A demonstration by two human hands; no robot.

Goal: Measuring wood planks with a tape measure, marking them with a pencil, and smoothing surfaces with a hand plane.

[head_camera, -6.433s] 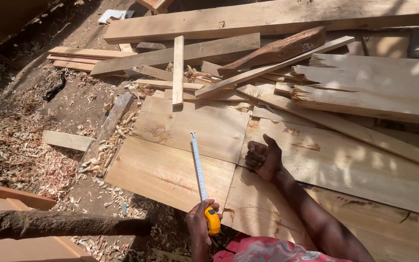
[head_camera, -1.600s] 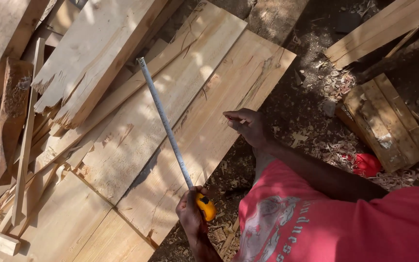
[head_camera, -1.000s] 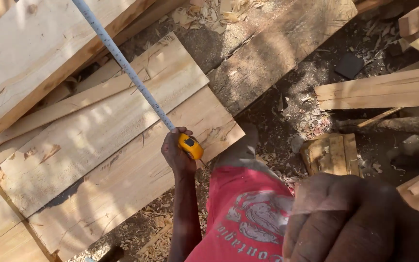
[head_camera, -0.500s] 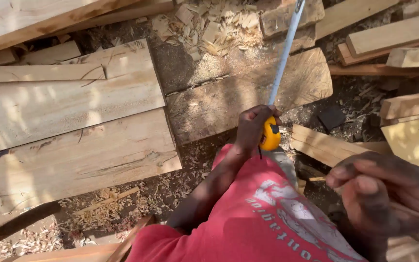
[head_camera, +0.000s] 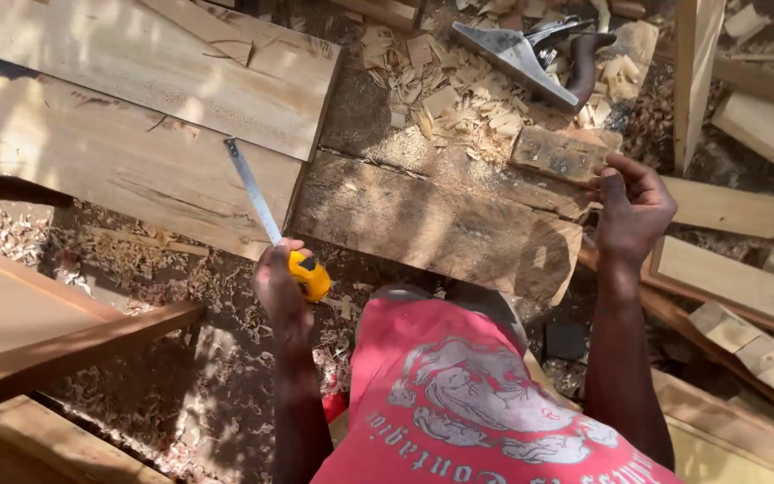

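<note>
The left hand is closed around a yellow tape measure case, its fingers wrapped tight, and a short length of silvery steel blade sticks out stiffly over the pale sawn planks lying on the ground. The right hand reaches to a small dark weathered wood block; its fingers curl loosely at the block's near end, touching it, though I cannot tell whether they grip it. The step in hand looks like measuring, with the blade partly drawn. A next move would likely call for a firm hold on the block first. The block rests on a rough dark slab, beside wood shavings and a grey metal hand plane. No packages, labels or signs show among the timber.
</note>
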